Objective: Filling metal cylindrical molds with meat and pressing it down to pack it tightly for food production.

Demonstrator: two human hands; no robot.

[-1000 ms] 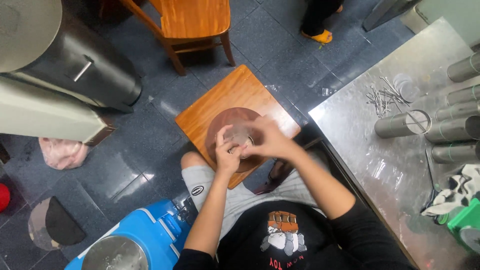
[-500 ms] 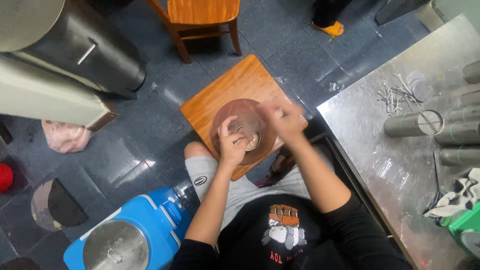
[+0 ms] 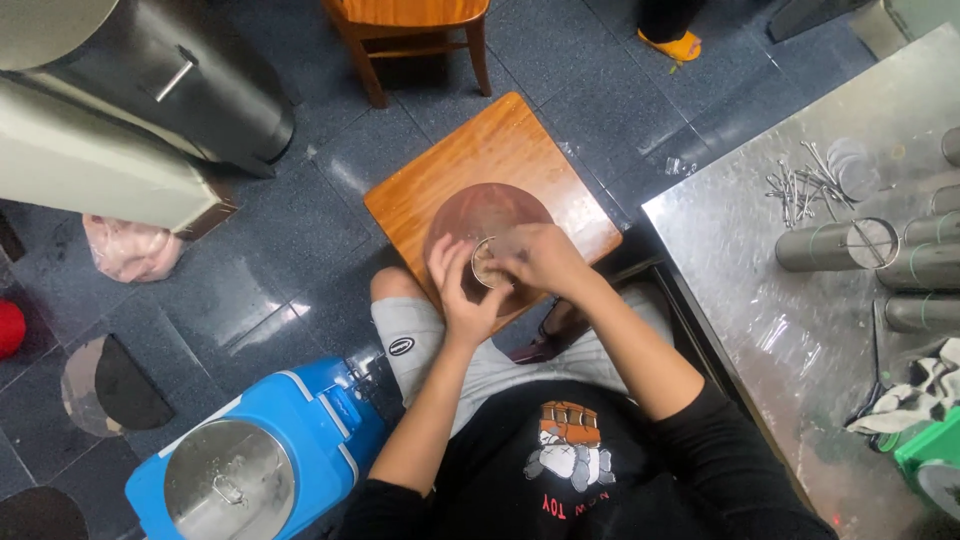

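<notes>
You are cupping a small tin (image 3: 487,265) with your left hand (image 3: 463,290), its fingers curling around the tin's left side. Your right hand (image 3: 540,258) is covering the tin from the right, fingers bent over its open top, so part of the rim is hidden. The tin is sitting over a round brown disc (image 3: 480,212) that is lying on a wooden stool (image 3: 470,160) in front of your knees. A blue cooler (image 3: 250,460) is standing at your left, and a steel table (image 3: 740,250) with metal tubes (image 3: 835,245) is lying at your right.
</notes>
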